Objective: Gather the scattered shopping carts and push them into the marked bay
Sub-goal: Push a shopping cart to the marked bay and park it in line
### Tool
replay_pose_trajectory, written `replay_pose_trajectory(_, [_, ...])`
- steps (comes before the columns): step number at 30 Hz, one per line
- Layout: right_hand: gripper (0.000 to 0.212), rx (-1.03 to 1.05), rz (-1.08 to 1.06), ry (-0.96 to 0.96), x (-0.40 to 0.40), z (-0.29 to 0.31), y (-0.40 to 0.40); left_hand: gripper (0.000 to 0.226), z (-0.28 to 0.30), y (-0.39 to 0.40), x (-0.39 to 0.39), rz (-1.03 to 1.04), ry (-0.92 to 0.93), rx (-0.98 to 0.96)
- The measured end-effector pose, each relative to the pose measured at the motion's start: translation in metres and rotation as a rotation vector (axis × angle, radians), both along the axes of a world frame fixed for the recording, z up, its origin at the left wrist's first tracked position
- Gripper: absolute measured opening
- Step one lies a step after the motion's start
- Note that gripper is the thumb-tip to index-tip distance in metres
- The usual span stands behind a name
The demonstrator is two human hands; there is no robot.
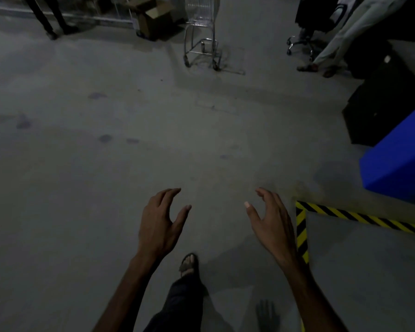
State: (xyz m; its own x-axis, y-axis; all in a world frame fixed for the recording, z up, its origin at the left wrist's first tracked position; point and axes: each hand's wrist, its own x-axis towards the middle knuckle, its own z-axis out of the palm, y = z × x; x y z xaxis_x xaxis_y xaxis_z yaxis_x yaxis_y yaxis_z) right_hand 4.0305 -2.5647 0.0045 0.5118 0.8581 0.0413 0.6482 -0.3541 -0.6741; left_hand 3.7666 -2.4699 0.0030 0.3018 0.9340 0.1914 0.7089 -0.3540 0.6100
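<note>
A silver wire shopping cart (201, 37) stands on the grey concrete floor at the top middle, far ahead of both hands. Yellow-and-black striped tape (301, 232) marks the corner of a bay on the floor at the lower right. My left hand (159, 226) and my right hand (272, 221) are stretched forward over the bare floor, fingers loosely curved, holding nothing. The right hand hovers just left of the tape corner. One sandalled foot (189, 263) shows between my arms.
A blue bin (398, 161) and black boxes (379, 109) stand at the right edge. An open cardboard box (153, 20) sits left of the cart. One person's dark legs (50, 17) are at the top left; another's pale trousers (340, 37) and an office chair base (300, 43) at the top right.
</note>
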Motion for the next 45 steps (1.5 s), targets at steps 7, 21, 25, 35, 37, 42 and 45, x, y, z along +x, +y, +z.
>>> replay_pose_trajectory(7, [0.049, 0.029, -0.024, 0.003, 0.001, 0.008, 0.154, 0.054, 0.011, 0.173, 0.005, -0.026, -0.013, -0.001])
replay_pose_trajectory(21, [0.047, 0.024, -0.025, 0.037, 0.056, 0.006, 0.4, 0.054, 0.004, 0.415, 0.074, -0.057, -0.021, -0.004])
replay_pose_trajectory(25, [0.046, 0.038, -0.039, 0.058, 0.095, 0.001, 0.482, 0.055, 0.002, 0.497, 0.11, -0.08, 0.016, 0.012])
replay_pose_trajectory(35, [0.048, 0.022, 0.064, 0.016, 0.177, 0.026, 0.699, 0.055, 0.033, 0.689, 0.174, 0.007, 0.028, 0.042])
replay_pose_trajectory(37, [0.047, 0.024, 0.074, 0.011, 0.183, 0.03, 0.739, 0.055, 0.033, 0.722, 0.177, 0.007, 0.041, 0.051])
replay_pose_trajectory(42, [0.047, 0.021, 0.076, 0.003, 0.192, 0.025, 0.84, 0.059, 0.026, 0.825, 0.186, 0.014, 0.053, 0.049])
replay_pose_trajectory(45, [0.047, 0.025, 0.061, -0.002, 0.195, 0.019, 0.907, 0.057, 0.021, 0.898, 0.192, 0.003, 0.043, 0.06])
